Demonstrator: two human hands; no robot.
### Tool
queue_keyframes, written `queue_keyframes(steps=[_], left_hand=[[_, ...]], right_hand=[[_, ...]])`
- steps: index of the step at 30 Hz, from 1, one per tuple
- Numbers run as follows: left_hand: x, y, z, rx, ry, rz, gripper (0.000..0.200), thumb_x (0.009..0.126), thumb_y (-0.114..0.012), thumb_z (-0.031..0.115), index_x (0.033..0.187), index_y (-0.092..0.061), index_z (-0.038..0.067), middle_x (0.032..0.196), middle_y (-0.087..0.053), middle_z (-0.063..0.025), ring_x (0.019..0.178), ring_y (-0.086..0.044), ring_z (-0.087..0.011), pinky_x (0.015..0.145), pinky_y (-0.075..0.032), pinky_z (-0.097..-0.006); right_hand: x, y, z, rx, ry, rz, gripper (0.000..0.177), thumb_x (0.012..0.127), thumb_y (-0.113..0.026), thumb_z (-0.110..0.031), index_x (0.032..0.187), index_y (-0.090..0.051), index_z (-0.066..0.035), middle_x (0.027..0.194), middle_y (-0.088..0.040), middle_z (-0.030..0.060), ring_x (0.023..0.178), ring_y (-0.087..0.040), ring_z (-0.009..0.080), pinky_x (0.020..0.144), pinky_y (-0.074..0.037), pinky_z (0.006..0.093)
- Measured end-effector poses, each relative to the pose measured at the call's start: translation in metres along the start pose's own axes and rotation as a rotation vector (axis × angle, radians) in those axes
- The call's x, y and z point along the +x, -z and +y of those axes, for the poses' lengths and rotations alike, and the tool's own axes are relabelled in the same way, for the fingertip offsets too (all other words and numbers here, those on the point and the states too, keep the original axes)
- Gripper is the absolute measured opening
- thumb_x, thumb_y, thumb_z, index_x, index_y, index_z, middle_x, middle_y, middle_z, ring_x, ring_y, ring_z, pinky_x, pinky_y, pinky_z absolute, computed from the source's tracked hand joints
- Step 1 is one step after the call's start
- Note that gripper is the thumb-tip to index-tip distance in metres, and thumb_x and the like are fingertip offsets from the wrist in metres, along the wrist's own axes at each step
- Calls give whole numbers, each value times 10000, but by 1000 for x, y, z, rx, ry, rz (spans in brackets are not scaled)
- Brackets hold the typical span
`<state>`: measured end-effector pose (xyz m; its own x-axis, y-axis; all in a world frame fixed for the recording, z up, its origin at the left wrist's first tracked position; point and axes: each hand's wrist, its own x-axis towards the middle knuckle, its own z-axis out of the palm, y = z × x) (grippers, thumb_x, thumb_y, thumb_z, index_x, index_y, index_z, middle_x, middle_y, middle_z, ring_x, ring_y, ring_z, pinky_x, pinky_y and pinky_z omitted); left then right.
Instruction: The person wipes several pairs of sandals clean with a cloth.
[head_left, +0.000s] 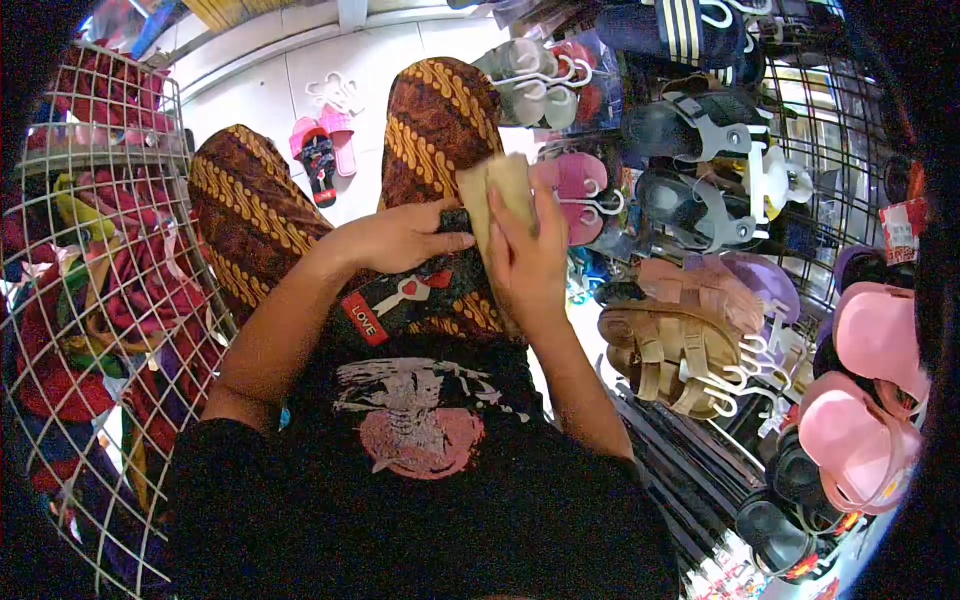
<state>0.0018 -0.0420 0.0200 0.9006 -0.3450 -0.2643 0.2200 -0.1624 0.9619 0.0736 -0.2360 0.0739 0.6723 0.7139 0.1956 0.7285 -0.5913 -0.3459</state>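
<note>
A black sandal (pixel 385 300) with a red LOVE patch and red and white hearts lies across my lap, partly covered by my forearm. My left hand (pixel 400 240) grips its far end, with the thumb along the edge. In my right hand (pixel 530 250) is a folded pale yellow cloth (pixel 475 195), held up against or very close to that end of the sandal; contact is hidden by the fingers. A similar black sandal (pixel 320 168) with a red patch rests on the floor beyond my knees, with pink sandals (pixel 343 150) beside it.
A wire rack (pixel 120 290) with colourful cloth behind it stands on my left. On my right, a dark grid display (pixel 800 80) carries hanging footwear: grey sandals (pixel 690 205), brown sandals (pixel 670 345) and pink clogs (pixel 850 435). White hangers (pixel 340 92) lie on the tiled floor.
</note>
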Motion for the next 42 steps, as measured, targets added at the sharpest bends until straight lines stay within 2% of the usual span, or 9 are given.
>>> queue_keyframes(steps=[5,9,13,15,19,24,31,37,42], left_hand=[[-2,6,4,-32,58,-32,620,990,-518,437,1399,-402,-14,1191,-611,-297,1097,-608,-395,907,-474,-432],[-2,11,32,254,300,-105,664,1001,-462,515,1504,-322,105,1326,-571,-222,1169,-598,-331,989,-470,-393],[4,3,-2,237,-36,-11,631,983,-528,448,1388,-397,-16,1107,-629,-322,983,-629,-419,863,-487,-442],[1,7,15,-28,79,-50,636,986,-521,448,1392,-393,-24,1112,-624,-330,983,-625,-427,866,-484,-447],[3,7,10,19,91,-74,680,986,-501,471,1358,-384,-86,1111,-610,-357,1028,-618,-440,899,-482,-454],[14,-1,34,313,245,-92,771,974,-497,503,1376,-328,-132,1131,-594,-375,1098,-596,-451,945,-472,-464],[15,-3,-12,136,30,6,782,966,-518,503,1401,-323,-117,1144,-596,-364,1080,-603,-457,923,-476,-450],[8,6,8,122,119,-25,741,962,-536,489,1376,-349,-96,1090,-613,-360,1052,-607,-464,898,-483,-455],[14,1,-4,240,72,-2,709,963,-545,468,1344,-353,-99,1037,-625,-353,982,-620,-470,857,-485,-479]], right_hand=[[-39,23,-4,101,-154,-180,368,881,-660,-92,1243,-679,-155,1371,-453,264,1257,-486,429,1067,-399,434],[1,-5,-5,100,-101,42,340,902,-652,-125,1240,-682,-143,1284,-490,249,1164,-528,383,1005,-438,408],[13,-15,9,85,-35,115,378,878,-672,-154,1247,-679,-236,1276,-513,202,1085,-552,388,884,-505,426],[-16,-4,15,117,-107,-18,388,882,-671,-157,1257,-673,-257,1289,-506,200,1087,-560,384,888,-511,416],[-48,17,14,96,-141,-129,408,885,-672,-165,1273,-661,-293,1313,-493,201,1099,-572,379,898,-518,404],[9,-15,8,46,-73,161,363,889,-652,-139,1248,-670,-191,1252,-508,252,1093,-554,436,908,-503,443],[-27,3,11,31,-182,-89,324,904,-655,-132,1225,-693,-139,1234,-514,228,1090,-552,368,934,-462,406],[-28,-10,10,29,-171,80,343,878,-681,-212,1218,-685,-256,1272,-534,212,1108,-581,410,900,-521,441],[44,-23,-3,84,-85,118,305,902,-652,-208,1200,-705,-176,1190,-527,192,1076,-560,367,914,-473,414]])
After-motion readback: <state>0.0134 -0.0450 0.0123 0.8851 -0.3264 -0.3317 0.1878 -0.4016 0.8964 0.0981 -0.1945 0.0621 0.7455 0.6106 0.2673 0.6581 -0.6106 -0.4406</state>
